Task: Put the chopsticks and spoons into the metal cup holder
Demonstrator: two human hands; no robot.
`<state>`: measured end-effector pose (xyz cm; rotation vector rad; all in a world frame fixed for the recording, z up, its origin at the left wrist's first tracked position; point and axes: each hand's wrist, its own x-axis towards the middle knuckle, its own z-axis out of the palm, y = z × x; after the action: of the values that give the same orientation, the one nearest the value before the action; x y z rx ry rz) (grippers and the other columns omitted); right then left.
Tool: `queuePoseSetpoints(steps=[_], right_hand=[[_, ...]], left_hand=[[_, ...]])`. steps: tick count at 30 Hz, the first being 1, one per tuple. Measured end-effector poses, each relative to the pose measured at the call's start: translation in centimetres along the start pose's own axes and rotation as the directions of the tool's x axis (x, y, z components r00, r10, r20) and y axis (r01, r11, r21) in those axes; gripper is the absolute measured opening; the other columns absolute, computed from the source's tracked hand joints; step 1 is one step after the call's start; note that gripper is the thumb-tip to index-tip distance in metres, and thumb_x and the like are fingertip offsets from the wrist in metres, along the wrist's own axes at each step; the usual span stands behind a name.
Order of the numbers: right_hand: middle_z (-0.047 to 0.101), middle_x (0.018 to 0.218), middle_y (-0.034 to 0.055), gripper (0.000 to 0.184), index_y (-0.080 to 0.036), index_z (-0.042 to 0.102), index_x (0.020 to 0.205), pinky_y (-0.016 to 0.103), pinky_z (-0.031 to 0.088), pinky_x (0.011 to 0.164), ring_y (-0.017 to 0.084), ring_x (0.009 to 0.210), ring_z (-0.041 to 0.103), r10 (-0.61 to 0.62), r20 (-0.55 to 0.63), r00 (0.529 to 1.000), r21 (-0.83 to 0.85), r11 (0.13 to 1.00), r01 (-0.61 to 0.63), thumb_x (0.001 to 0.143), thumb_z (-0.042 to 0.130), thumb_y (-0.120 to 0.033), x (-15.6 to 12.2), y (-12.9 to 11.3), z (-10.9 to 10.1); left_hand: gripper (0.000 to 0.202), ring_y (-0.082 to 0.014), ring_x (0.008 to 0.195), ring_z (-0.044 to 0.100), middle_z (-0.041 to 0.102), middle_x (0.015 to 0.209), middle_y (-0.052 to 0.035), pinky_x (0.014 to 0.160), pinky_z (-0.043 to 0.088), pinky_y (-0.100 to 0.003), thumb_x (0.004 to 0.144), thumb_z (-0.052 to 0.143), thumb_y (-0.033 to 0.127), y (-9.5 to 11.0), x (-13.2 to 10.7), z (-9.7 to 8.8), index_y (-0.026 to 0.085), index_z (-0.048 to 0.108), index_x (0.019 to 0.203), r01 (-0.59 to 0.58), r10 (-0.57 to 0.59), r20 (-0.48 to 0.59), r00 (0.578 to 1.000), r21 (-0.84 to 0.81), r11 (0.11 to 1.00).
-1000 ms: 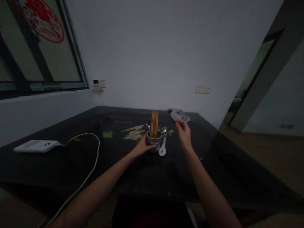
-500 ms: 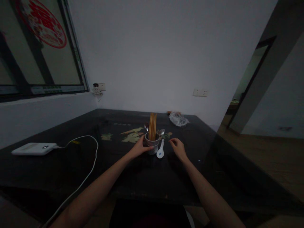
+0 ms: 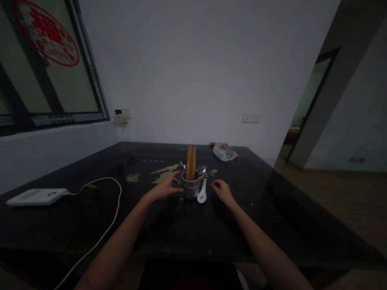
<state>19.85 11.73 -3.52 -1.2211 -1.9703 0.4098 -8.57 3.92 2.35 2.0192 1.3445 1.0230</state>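
A light cup [image 3: 191, 191] stands upright on the dark table, holding a bundle of wooden chopsticks [image 3: 191, 163]. A metal spoon [image 3: 202, 170] leans out of the cup's right side, and another metal spoon [image 3: 183, 163] shows at its left. A white ceramic soup spoon [image 3: 202, 196] with a small blue mark rests against or close to the cup's right side, bowl down. My left hand [image 3: 165, 187] is open just left of the cup, thumb and fingers spread towards it. My right hand [image 3: 223, 191] lies right of the soup spoon, fingers curled together, with nothing visible in them.
A white power bank [image 3: 36, 197] with a white cable [image 3: 119, 201] lies at the left of the table [image 3: 187, 229]. Towards the back right is a crumpled clear plastic bag [image 3: 224, 153]. A white wall with sockets [image 3: 250, 118] stands behind.
My left hand has let go of the cup and drawn off to the left, its fingers opening. My right hand stays beside the soup spoon. The camera view has shifted slightly.
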Motion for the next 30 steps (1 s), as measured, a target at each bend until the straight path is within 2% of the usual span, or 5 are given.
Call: queuePoseSetpoints(steps=[5, 10, 15, 20, 30], right_hand=[[0.067, 0.081, 0.0071, 0.015, -0.017, 0.067, 0.078, 0.028, 0.044, 0.071, 0.019, 0.078, 0.06, 0.001, 0.012, 1.0, -0.002, 1.0, -0.001, 0.079, 0.052, -0.021, 0.0, -0.2, -0.1], [0.067, 0.08, 0.0069, 0.014, -0.016, 0.066, 0.079, 0.028, 0.044, 0.07, 0.018, 0.076, 0.061, 0.015, 0.032, 0.999, 0.009, 1.0, -0.015, 0.078, 0.052, -0.02, 0.1, 0.1, -0.1], [0.068, 0.08, 0.0061, 0.014, -0.017, 0.066, 0.078, 0.026, 0.045, 0.07, 0.017, 0.075, 0.061, 0.021, 0.049, 0.999, 0.043, 0.999, -0.023, 0.077, 0.053, -0.019, 0.1, 0.2, 0.0], [0.068, 0.079, 0.0062, 0.014, -0.016, 0.067, 0.078, 0.026, 0.045, 0.069, 0.017, 0.074, 0.061, 0.019, 0.056, 0.998, 0.035, 0.999, -0.021, 0.077, 0.053, -0.019, 0.1, -0.1, -0.1], [0.068, 0.081, 0.0061, 0.012, -0.017, 0.067, 0.079, 0.026, 0.045, 0.07, 0.017, 0.076, 0.061, 0.027, 0.074, 0.997, 0.011, 1.0, -0.027, 0.076, 0.056, -0.018, 0.0, -0.4, -0.6]], left_hand=[[0.028, -0.0138, 0.068, 0.057, 0.062, 0.075, -0.0026, 0.063, 0.046, -0.026, 0.078, 0.059, 0.039, 2.0, -0.3, -2.1, 0.013, 0.062, 0.086, -0.057, 0.07, -0.132, 0.989, 0.095, 0.994], [0.031, -0.0101, 0.052, 0.049, 0.054, 0.056, 0.0009, 0.052, 0.038, -0.021, 0.087, 0.048, 0.037, 4.7, -1.4, -0.4, 0.014, 0.061, 0.071, -0.228, 0.271, -0.247, 0.931, 0.188, 0.955], [0.016, -0.0122, 0.069, 0.059, 0.063, 0.079, -0.0014, 0.064, 0.044, -0.022, 0.087, 0.049, 0.028, 6.4, -2.7, 5.2, 0.018, 0.061, 0.093, -0.467, 0.429, 0.185, 0.884, 0.377, 0.8], [0.026, -0.0182, 0.093, 0.061, 0.059, 0.11, -0.0038, 0.07, 0.049, -0.026, 0.087, 0.048, 0.026, 7.3, -3.3, 8.7, 0.023, 0.052, 0.113, -0.35, 0.223, 0.276, 0.935, 0.604, 0.716], [0.024, -0.0225, 0.083, 0.065, 0.062, 0.104, -0.0066, 0.069, 0.05, -0.032, 0.086, 0.048, 0.027, 5.6, -2.6, 8.9, 0.024, 0.057, 0.108, -0.164, 0.016, 0.211, 0.977, 0.709, 0.685]])
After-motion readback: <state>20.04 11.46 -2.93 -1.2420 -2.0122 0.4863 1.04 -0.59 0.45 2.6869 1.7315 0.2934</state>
